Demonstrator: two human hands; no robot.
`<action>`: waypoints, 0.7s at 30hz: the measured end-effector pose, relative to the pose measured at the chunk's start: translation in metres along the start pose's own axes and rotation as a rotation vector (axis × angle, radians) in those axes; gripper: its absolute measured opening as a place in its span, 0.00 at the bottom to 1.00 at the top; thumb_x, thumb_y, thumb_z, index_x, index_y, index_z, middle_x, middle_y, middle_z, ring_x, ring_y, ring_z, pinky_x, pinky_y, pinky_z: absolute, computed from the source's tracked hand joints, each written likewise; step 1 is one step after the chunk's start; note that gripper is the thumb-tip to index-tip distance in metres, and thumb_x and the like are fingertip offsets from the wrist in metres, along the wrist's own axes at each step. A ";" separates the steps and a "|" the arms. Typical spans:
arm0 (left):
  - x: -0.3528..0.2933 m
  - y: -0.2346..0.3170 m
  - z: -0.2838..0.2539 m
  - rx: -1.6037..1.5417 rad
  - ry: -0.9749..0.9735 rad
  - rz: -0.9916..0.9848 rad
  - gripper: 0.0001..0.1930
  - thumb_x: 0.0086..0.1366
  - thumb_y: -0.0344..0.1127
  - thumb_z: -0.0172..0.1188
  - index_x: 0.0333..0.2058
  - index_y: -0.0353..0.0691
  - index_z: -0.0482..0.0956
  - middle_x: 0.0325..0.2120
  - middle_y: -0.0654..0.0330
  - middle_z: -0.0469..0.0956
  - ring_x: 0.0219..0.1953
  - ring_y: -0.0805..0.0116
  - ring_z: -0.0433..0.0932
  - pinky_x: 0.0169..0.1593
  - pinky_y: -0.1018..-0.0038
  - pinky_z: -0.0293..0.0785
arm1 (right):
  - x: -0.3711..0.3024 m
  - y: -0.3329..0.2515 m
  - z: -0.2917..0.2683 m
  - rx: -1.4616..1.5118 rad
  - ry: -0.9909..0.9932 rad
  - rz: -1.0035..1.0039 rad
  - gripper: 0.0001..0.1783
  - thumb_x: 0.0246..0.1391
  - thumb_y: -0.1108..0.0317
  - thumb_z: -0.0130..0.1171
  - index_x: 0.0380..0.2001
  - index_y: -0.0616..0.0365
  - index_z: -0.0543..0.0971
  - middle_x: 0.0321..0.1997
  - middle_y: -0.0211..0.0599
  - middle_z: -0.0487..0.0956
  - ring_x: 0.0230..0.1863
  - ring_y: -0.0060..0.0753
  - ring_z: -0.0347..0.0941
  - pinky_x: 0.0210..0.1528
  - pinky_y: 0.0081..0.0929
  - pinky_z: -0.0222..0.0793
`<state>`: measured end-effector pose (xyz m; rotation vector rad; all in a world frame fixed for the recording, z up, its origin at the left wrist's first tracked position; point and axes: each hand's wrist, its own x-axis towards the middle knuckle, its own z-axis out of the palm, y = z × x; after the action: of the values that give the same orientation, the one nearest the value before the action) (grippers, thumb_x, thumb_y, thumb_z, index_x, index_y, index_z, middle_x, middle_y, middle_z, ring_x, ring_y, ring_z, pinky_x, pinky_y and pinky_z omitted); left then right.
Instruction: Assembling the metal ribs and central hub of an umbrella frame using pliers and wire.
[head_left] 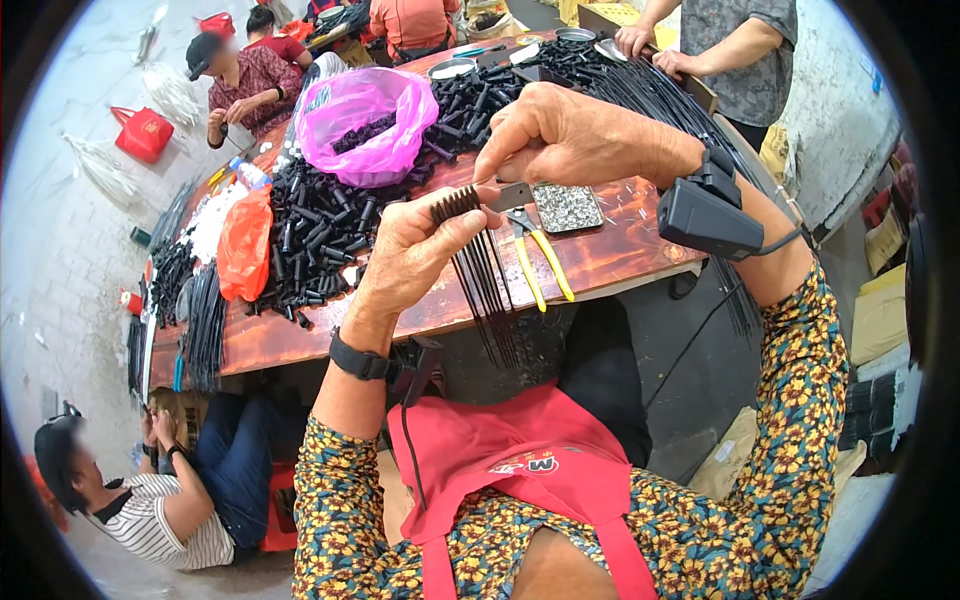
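Note:
My left hand (405, 245) grips a row of thin black rods (484, 290), held side by side between thumb and fingers. Their thicker upper ends stick up in a line above the thumb, and their long ends hang down past the table edge. Over those upper ends my right hand (575, 135) is bent down with curled fingers, its index fingertip at the row. Whatever it may pinch there is too small or hidden to tell. Just right of the rods lie yellow-handled pliers (540, 262) and a square tray (598, 222) of small silvery metal pieces.
Heaps of short black tubular parts (320, 225) cover much of the wooden table (620, 255). On it sit a pink plastic bag (400, 150), an orange bag (245, 250) and bundles of long black rods (205, 335). Several other people work around the table.

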<state>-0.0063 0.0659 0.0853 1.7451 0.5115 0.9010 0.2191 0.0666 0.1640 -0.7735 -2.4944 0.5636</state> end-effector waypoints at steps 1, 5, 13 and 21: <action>0.001 -0.001 0.000 0.018 -0.005 0.014 0.14 0.67 0.33 0.57 0.47 0.30 0.78 0.34 0.59 0.82 0.40 0.76 0.78 0.46 0.78 0.73 | 0.001 -0.001 0.000 0.001 -0.023 0.008 0.10 0.48 0.79 0.59 0.35 0.62 0.83 0.27 0.39 0.81 0.29 0.28 0.76 0.31 0.26 0.68; 0.001 -0.005 -0.003 0.044 -0.016 0.032 0.13 0.67 0.34 0.58 0.46 0.32 0.79 0.34 0.61 0.82 0.39 0.77 0.77 0.45 0.78 0.73 | 0.003 -0.001 0.001 -0.036 -0.004 -0.031 0.09 0.48 0.79 0.59 0.33 0.62 0.83 0.26 0.39 0.80 0.28 0.30 0.75 0.31 0.27 0.67; 0.002 -0.009 -0.008 0.135 -0.051 0.049 0.17 0.69 0.39 0.54 0.49 0.32 0.77 0.36 0.55 0.83 0.36 0.74 0.80 0.43 0.78 0.76 | 0.000 -0.013 0.007 -0.161 0.081 0.061 0.13 0.44 0.80 0.56 0.37 0.64 0.80 0.20 0.37 0.76 0.22 0.29 0.73 0.28 0.28 0.68; 0.001 -0.001 0.000 0.026 -0.026 -0.008 0.10 0.66 0.29 0.55 0.43 0.32 0.80 0.34 0.59 0.82 0.39 0.74 0.79 0.48 0.75 0.75 | 0.002 -0.020 0.037 -0.178 0.378 -0.051 0.18 0.44 0.79 0.53 0.42 0.63 0.75 0.20 0.37 0.76 0.23 0.34 0.75 0.30 0.30 0.71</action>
<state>-0.0055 0.0666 0.0844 1.7745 0.5147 0.8683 0.1892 0.0437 0.1453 -0.7960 -2.2222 0.1583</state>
